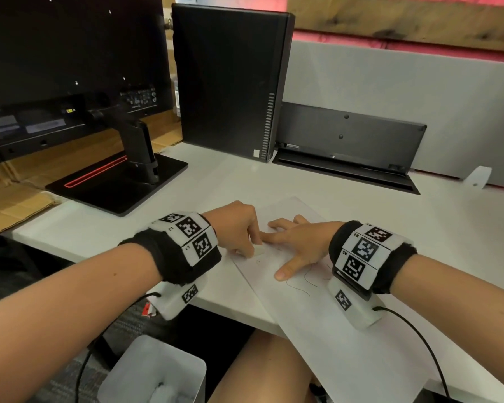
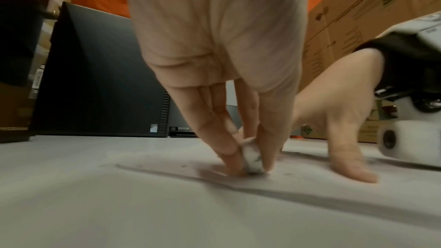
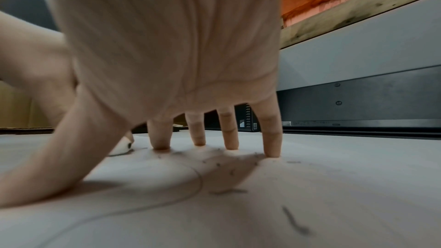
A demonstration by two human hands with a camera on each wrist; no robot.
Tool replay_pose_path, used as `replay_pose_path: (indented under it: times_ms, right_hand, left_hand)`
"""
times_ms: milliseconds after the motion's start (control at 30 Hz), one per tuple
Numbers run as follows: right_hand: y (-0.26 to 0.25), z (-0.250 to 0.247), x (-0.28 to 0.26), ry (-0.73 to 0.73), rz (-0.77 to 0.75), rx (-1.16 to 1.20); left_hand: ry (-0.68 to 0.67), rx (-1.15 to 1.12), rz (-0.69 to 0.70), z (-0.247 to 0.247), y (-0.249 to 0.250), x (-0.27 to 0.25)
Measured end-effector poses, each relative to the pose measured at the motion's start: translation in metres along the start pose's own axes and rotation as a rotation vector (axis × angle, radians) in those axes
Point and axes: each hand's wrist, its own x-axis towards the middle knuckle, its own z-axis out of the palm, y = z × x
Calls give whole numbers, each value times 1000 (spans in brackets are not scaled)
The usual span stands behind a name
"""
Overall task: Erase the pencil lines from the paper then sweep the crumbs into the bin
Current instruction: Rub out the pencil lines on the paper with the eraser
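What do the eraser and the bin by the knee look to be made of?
Eraser: probably soft white rubber or vinyl, matte, smudged grey from rubbing, pinched by the left hand. Bin: seemingly thin white or pale grey plastic, smooth, faintly glossy walls; metal can't be excluded.

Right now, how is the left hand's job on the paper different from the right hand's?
The left hand has its fingers bunched, pinching a small white eraser against the paper; the right hand holds nothing. The left hand's fingertips sit close together, while the right hand's fingers are spread and straight, pressing the sheet. Both touch the same paper.
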Motion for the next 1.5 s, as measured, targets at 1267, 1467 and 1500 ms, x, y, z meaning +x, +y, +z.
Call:
replay_pose_path:
  times_ms: [1267,1467,1500]
  right_hand:
    - [-3,-3,0,-73,25,-21]
    - [-2,-2,-2,-38,26,-11]
    - [-2,-2,-3,-38,25,-14]
  left_hand:
    - [-91,-11,111,8,10,-3]
    - [-4,24,55,0,0,10]
    - [-13,12,62,2,2,8]
